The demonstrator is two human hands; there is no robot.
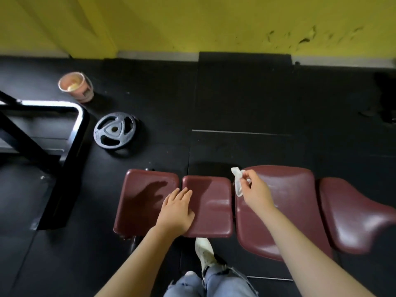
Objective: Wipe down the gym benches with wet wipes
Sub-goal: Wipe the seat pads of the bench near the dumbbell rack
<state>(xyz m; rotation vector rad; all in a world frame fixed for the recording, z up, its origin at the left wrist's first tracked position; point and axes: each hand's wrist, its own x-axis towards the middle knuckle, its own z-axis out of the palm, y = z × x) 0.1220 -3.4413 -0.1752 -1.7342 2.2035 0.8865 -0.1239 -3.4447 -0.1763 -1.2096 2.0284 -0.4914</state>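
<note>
A maroon padded gym bench (214,215) lies across the lower middle of the view, made of several cushion sections side by side. My left hand (176,210) rests flat with straight fingers on the gap between the two left cushions. My right hand (255,190) hovers over the third cushion (289,189) and pinches a crumpled white wet wipe (237,181), which hangs down from my fingers above the gap beside that cushion. The middle cushions show pale glossy streaks.
A grey weight plate (115,132) lies on the black rubber floor to the upper left, with a pink cup (76,86) behind it. A black metal frame (64,146) stands at the left. My white shoe (204,251) and jeans are below the bench. The yellow wall (214,22) runs behind.
</note>
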